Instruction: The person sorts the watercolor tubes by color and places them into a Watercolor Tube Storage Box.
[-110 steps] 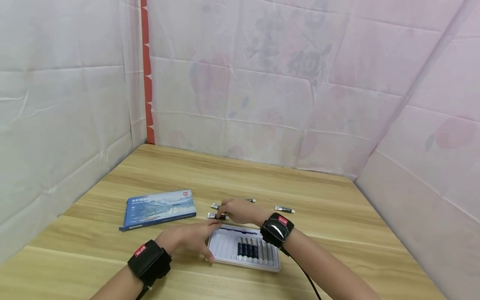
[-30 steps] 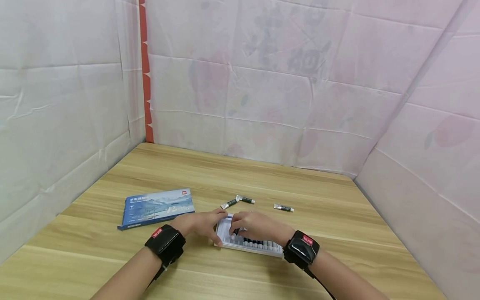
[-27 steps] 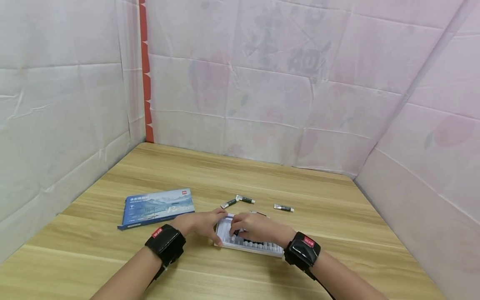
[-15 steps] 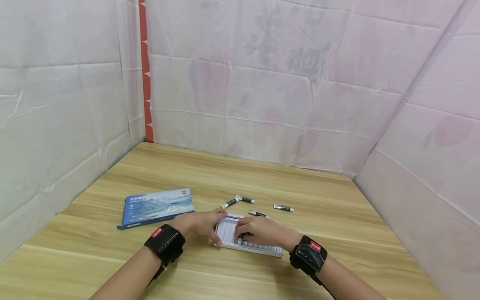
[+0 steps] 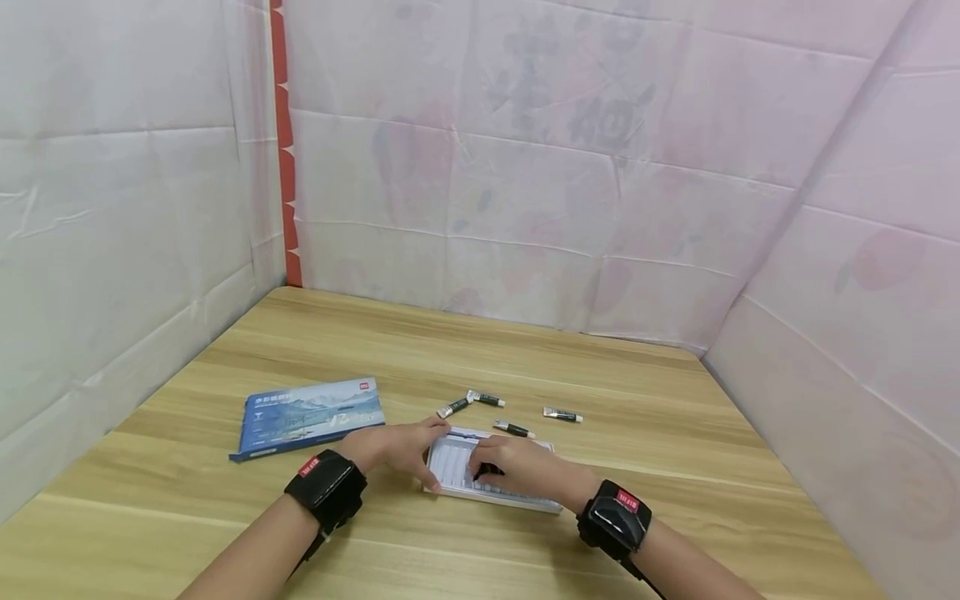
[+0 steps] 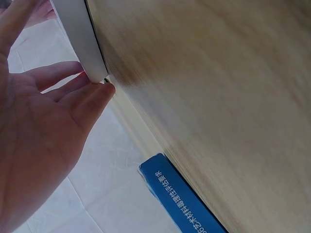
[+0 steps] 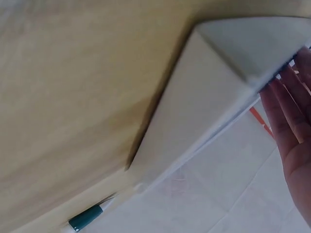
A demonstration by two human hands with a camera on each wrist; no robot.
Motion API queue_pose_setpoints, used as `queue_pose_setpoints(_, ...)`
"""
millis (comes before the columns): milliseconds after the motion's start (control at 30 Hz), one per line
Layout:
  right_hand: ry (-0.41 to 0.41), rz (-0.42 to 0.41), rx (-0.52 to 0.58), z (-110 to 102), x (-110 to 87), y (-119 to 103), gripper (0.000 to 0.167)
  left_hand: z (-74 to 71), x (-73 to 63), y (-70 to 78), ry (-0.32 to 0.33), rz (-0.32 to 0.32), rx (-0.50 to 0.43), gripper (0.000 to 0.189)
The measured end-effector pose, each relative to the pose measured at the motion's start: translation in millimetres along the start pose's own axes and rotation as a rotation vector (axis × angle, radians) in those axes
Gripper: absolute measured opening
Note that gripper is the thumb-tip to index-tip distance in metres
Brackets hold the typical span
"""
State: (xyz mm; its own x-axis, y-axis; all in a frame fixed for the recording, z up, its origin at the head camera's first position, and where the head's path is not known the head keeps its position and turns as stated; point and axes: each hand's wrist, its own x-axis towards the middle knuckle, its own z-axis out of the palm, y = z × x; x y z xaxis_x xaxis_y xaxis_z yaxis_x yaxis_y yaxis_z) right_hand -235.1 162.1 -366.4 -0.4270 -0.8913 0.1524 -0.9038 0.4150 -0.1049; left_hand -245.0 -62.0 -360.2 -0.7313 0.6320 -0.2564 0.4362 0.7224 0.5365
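a shallow white ribbed tray, probably plastic (image 5: 448,465), sits on the near half of the pale yellow wood-grained desk (image 5: 637,367), toward six o'clock. the left hand (image 5: 397,450) grips the tray's nine o'clock end, thumb and fingers spread from corner to corner, most likely to keep it from sliding. the right hand (image 5: 517,465) comes in from four o'clock, fingers curled down, apparently pinching a small dark tube (image 5: 489,470), mostly hidden; that downward hold probably suits the narrow slots. beyond lie loose dark green tubes with silvery tails, handy for reaching: a slanted tube (image 5: 454,407) at eleven, a second tube (image 5: 487,399) at twelve, a third tube (image 5: 514,429) at one, just beside the rim, and a fourth tube (image 5: 562,415) at two. a flat blue printed cardboard box (image 5: 311,417) lies between nine and ten, off the tray's side. creased whitish sheets with faded pink print (image 5: 540,208) wall the desk, a red strip (image 5: 285,150) down the eleven o'clock corner.
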Motion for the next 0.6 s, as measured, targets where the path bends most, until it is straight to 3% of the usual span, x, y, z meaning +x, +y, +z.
queue_pose_setpoints(167,0.028,-0.027,-0.004,-2.5,-0.6,4.5,0.009,2.2,-1.3,-1.6,0.008,0.015,-0.026,0.086)
queue_pose_setpoints(300,0.107,0.01,0.023,-15.0,-7.6,30.8,0.012,4.6,-2.5,-2.2,0.011,0.011,-0.048,0.087)
queue_pose_setpoints(433,0.17,0.246,-0.07,-25.4,-25.8,70.5,0.015,4.7,-2.9,-1.9,0.019,-0.013,-0.044,0.089)
queue_pose_setpoints(533,0.1,0.442,-0.129,-26.5,-41.6,92.7,0.021,3.8,-2.5,-1.9,0.016,-0.028,-0.046,0.089)
queue_pose_setpoints(600,0.044,0.519,-0.111,-24.8,-49.1,101.1,0.026,3.3,-2.0,-2.1,0.011,-0.028,-0.044,0.089)
